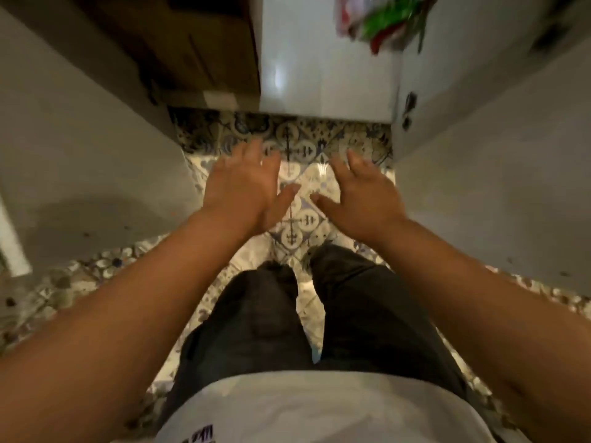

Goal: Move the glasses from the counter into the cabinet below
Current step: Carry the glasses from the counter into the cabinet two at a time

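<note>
Both arms are out in front, low over the patterned tile floor (289, 225), and both hands are empty. The left hand (243, 187) has its fingers spread wide and relaxed, thumb angled in toward the middle, touching nothing. The right hand (358, 199) mirrors it: fingers loose and apart, thumb pointing inward, nothing held. The two thumbs sit near each other but apart, with tile showing between them.

No glasses show anywhere in this view, and neither does the counter top. To the left and right stand grey cabinet doors (96, 148), swung out on either side of the hands. Far ahead on the left is a brown cardboard box (192, 49); just right of it a glossy white panel (323, 68) comes down to the floor. Far right, something green, red and white (380, 20) hangs blurred, too smeared to identify.

Near the bottom edge, dark trousers (256, 324) and a white shirt (319, 410). There is dark print on the shirt at the lower left, cut off and blurred; it cannot be read.
</note>
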